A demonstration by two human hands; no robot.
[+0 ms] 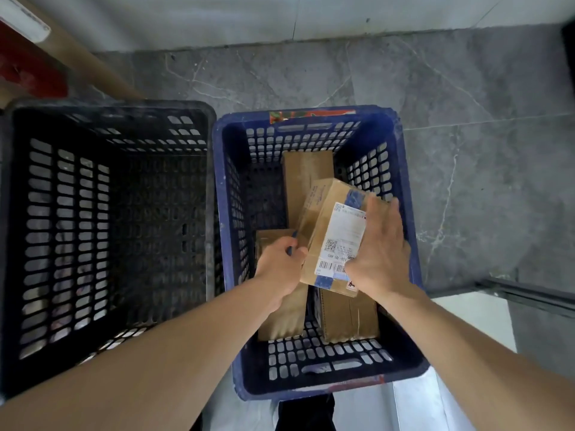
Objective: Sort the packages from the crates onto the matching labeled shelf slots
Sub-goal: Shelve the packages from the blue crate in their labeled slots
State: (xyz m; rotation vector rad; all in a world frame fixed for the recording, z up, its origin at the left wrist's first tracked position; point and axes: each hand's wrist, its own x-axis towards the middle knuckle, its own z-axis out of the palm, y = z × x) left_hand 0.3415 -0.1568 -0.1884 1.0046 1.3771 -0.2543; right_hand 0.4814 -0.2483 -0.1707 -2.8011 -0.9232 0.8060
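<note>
A blue plastic crate stands on the floor with several cardboard packages inside. The top one is a brown box with a white shipping label, tilted above the others. My left hand grips its near left corner, fingers curled round the edge. My right hand lies over its right side, fingers spread across the top and far edge. Beneath it lie a long brown box toward the far wall and two more boxes near me.
A black plastic crate stands to the left of the blue one, with no packages visible inside. Grey marbled floor tiles spread behind and to the right. A white wall base runs along the far side. A dark metal rail lies at the right.
</note>
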